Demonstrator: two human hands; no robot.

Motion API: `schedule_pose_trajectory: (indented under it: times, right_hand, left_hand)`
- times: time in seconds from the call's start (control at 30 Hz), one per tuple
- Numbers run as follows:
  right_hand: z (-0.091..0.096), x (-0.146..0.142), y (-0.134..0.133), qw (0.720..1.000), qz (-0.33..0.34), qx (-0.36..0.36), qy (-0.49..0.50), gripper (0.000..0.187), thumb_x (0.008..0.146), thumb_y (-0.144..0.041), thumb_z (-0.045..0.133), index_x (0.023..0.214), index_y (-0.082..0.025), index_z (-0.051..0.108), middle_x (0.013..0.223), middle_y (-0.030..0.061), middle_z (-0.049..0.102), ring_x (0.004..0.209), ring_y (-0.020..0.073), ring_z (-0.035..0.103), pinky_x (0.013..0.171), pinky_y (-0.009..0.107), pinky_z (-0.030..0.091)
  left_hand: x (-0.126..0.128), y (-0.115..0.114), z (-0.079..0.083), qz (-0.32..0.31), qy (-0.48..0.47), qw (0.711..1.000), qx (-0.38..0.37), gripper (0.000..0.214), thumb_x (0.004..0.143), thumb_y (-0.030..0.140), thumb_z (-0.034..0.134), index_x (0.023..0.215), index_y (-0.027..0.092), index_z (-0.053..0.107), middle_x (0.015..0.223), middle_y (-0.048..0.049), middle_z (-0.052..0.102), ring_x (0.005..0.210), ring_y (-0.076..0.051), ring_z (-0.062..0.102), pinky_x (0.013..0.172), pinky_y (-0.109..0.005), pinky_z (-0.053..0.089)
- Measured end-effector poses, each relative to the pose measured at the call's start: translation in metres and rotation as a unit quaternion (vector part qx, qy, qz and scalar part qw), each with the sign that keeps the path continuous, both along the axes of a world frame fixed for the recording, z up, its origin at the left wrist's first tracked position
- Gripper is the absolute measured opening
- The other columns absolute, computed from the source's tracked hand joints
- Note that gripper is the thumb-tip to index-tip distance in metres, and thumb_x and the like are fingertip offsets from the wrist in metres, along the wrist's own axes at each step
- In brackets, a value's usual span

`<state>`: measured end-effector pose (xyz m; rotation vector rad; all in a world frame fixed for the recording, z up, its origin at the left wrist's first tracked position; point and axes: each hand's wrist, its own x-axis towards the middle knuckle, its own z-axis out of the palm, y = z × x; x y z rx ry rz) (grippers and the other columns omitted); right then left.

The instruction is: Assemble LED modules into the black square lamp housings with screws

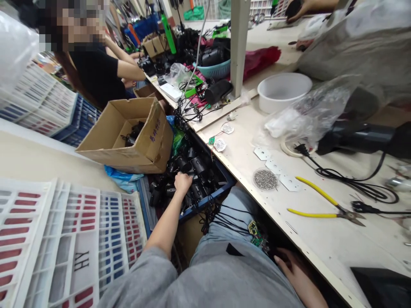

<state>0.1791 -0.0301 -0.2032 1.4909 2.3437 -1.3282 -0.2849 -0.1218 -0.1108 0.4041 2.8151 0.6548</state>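
Observation:
My left hand (183, 182) reaches down into a blue crate (226, 188) full of black cylindrical housings (199, 164). Its fingers are curled closed among the parts, and what they grip is hidden. Low by the table edge, my right hand (287, 265) has its fingers bent around a dark thing in shadow that I cannot make out. Just beside its fingertips are small green circuit boards (258, 239). Black cables (227, 218) run across my lap from the crate toward these boards.
On the table lie yellow-handled cutters (321, 199), a round dish of tiny metal pieces (265, 179), white plates (278, 169) and a white tub (284, 92). A cardboard box (157, 145) stands behind the crate. White baskets (86, 248) line the left. A co-worker (96, 72) sits beyond.

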Motion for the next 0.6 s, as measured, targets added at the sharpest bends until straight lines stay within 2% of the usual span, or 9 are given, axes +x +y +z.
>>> schedule_pose_trajectory:
  times: [0.1,0.2,0.3,0.37,0.47,0.6]
  right_hand:
    - [0.0,-0.002,-0.002,0.999,0.003,-0.031,0.008,0.039,0.081,-0.054,0.054,0.099,-0.024,0.07,0.1,0.0094,0.079,0.085,0.0267,0.076,0.082,0.041,0.061]
    - [0.001,-0.005,-0.006,0.999,-0.005,-0.031,0.011,0.039,0.083,-0.054,0.051,0.101,-0.024,0.07,0.101,0.0098,0.078,0.085,0.0262,0.075,0.081,0.04,0.061]
    - [0.002,-0.005,-0.01,0.999,-0.019,-0.027,0.012,0.039,0.083,-0.053,0.051,0.101,-0.024,0.07,0.099,0.0099,0.078,0.088,0.0265,0.075,0.082,0.04,0.061]
    - [0.002,-0.001,-0.013,0.999,-0.033,-0.025,0.008,0.038,0.082,-0.052,0.053,0.101,-0.024,0.07,0.096,0.0094,0.078,0.088,0.0266,0.075,0.082,0.04,0.061]
    - [0.003,0.009,-0.018,0.998,-0.056,-0.018,-0.005,0.04,0.082,-0.053,0.054,0.104,-0.024,0.07,0.096,0.0089,0.077,0.087,0.0264,0.075,0.082,0.04,0.06]
    - [0.005,0.022,-0.02,0.997,-0.076,0.008,-0.026,0.043,0.083,-0.056,0.053,0.108,-0.024,0.069,0.098,0.0091,0.076,0.089,0.0266,0.074,0.084,0.042,0.06]
  left_hand:
    - [0.0,0.019,0.005,-0.046,0.03,0.998,0.017,0.019,0.075,0.023,0.073,0.058,0.02,0.066,0.105,-0.0134,0.067,0.119,-0.035,0.057,0.101,-0.046,0.047]
    - [0.001,0.049,0.006,-0.101,0.033,0.992,0.064,0.003,0.077,0.022,0.074,0.075,0.021,0.073,0.107,-0.0099,0.068,0.115,-0.03,0.06,0.104,-0.043,0.048]
    - [0.007,0.08,0.002,-0.141,0.017,0.983,0.121,0.021,0.075,0.018,0.076,0.095,0.021,0.073,0.105,-0.0066,0.07,0.099,-0.023,0.067,0.096,-0.037,0.054]
    - [0.011,0.093,-0.001,-0.15,0.003,0.977,0.153,0.03,0.073,0.015,0.076,0.102,0.02,0.071,0.103,-0.0058,0.07,0.092,-0.021,0.068,0.09,-0.035,0.057]
    - [0.017,0.099,-0.006,-0.128,0.001,0.974,0.189,0.037,0.077,0.014,0.072,0.112,0.019,0.065,0.11,-0.008,0.068,0.094,-0.021,0.068,0.089,-0.035,0.057]
    - [0.042,0.085,-0.018,-0.072,0.031,0.971,0.224,0.037,0.087,0.017,0.06,0.124,0.016,0.055,0.126,-0.0152,0.058,0.105,-0.022,0.063,0.096,-0.039,0.053]
